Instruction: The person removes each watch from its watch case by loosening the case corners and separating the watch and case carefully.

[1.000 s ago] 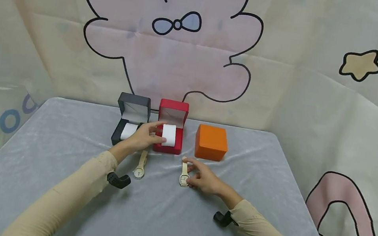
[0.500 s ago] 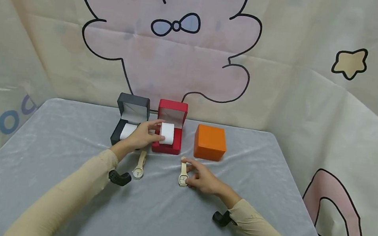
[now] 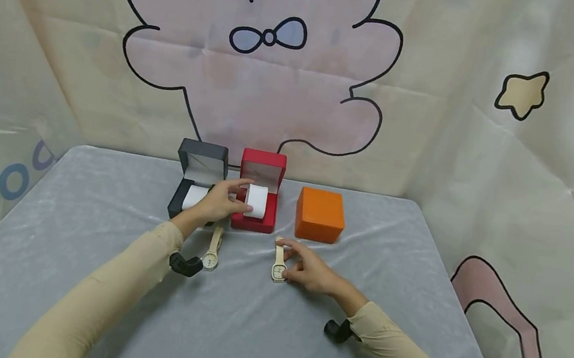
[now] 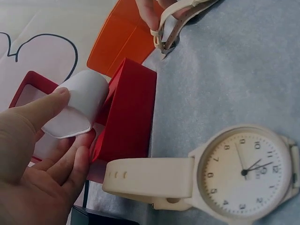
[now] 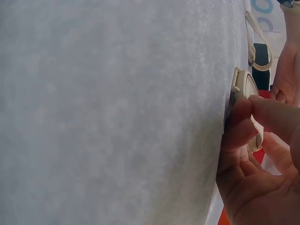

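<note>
My left hand (image 3: 215,201) pinches a white watch cushion (image 4: 89,96) between thumb and fingers, tilted over the base of the open red watch box (image 3: 267,225). Lower right, a cream wristwatch (image 3: 278,270) lies on the table with its strap pointing to the boxes. My right hand (image 3: 310,270) holds that watch, thumb at the dial and a finger at the strap end; in the right wrist view the fingers hide part of its case. A second cream watch (image 4: 243,173) with a round dial lies below the left hand, untouched, its strap buckled in a loop.
An open dark grey watch box (image 3: 206,150) with a white cushion (image 3: 194,197) stands left of the red one, partly behind the left hand. To the right sits a closed orange box (image 3: 321,217). Grey cloth covers the table (image 3: 245,331); a printed curtain (image 3: 435,132) hangs behind.
The left hand and the white cushion have risen very slightly over the red box. The right hand and its watch have stayed in place.
</note>
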Action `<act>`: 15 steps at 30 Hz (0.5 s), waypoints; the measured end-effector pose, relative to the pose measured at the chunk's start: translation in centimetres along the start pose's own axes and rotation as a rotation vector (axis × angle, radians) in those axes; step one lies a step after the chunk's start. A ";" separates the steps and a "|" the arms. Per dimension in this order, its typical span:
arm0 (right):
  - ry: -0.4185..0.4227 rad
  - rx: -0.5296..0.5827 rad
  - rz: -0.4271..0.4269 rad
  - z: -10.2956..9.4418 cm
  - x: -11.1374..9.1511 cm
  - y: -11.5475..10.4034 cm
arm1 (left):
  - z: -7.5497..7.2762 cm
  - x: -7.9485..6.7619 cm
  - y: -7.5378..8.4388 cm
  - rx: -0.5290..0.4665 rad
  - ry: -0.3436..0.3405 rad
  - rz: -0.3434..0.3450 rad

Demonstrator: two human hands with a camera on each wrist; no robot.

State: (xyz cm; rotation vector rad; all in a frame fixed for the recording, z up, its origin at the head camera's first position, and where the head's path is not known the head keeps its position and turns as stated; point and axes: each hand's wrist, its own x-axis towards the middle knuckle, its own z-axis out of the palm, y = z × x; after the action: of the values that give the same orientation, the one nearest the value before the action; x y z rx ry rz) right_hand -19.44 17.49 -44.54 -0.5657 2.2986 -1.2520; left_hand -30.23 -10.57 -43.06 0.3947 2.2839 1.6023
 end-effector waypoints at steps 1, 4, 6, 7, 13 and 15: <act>-0.002 -0.001 0.000 0.0 0.0 0.0 | 0.0 0.1 0.0 0.015 0.002 0.000; -0.008 -0.004 -0.004 -0.1 0.1 0.1 | 0.1 0.4 -0.1 0.056 0.008 0.007; -0.009 -0.004 -0.017 -0.3 0.2 0.4 | 0.2 0.6 -0.1 0.084 0.007 0.017; -0.009 -0.004 -0.023 -0.3 0.2 0.5 | 0.2 0.7 -0.1 0.089 0.005 0.019; -0.013 0.005 -0.030 -0.9 0.4 0.6 | 0.2 1.1 -0.1 0.108 -0.027 0.022; -0.020 0.013 -0.025 -0.9 0.4 0.7 | 0.3 1.2 -0.2 0.116 -0.036 0.018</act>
State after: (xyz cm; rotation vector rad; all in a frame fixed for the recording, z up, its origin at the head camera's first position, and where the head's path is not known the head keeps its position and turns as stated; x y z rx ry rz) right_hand -20.36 18.24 -44.75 -0.6020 2.2724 -1.2662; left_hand -31.24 -9.92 -43.47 0.4699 2.3590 1.4635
